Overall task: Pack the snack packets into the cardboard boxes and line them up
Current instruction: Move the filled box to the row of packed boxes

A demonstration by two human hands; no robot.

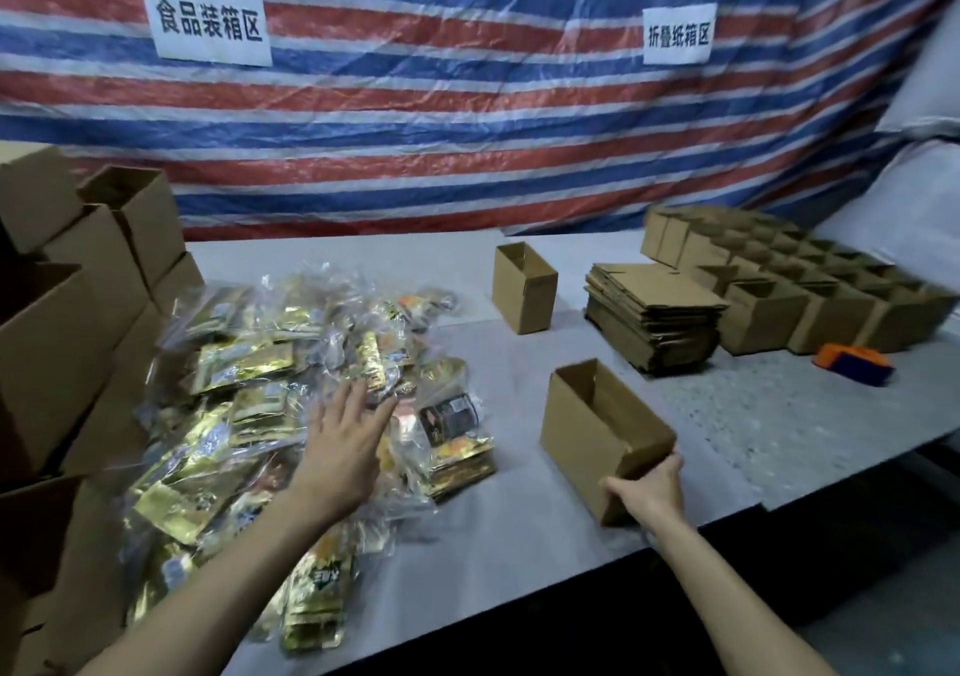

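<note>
A heap of gold snack packets [249, 379] in clear plastic covers the left part of the grey table [519, 535]. My left hand [343, 447] hovers over the heap with fingers stretched out, holding nothing. An open small cardboard box [587, 426] stands near the table's front edge. My right hand [649, 488] grips its near corner. A second open box [524, 286] stands farther back in the middle.
Stacked cardboard boxes [78, 286] rise along the left edge. A pile of flattened cartons [654, 317] lies at the right, with rows of open boxes [805, 280] behind it. A small orange and blue object [854, 363] lies near the right edge. A striped tarp hangs behind.
</note>
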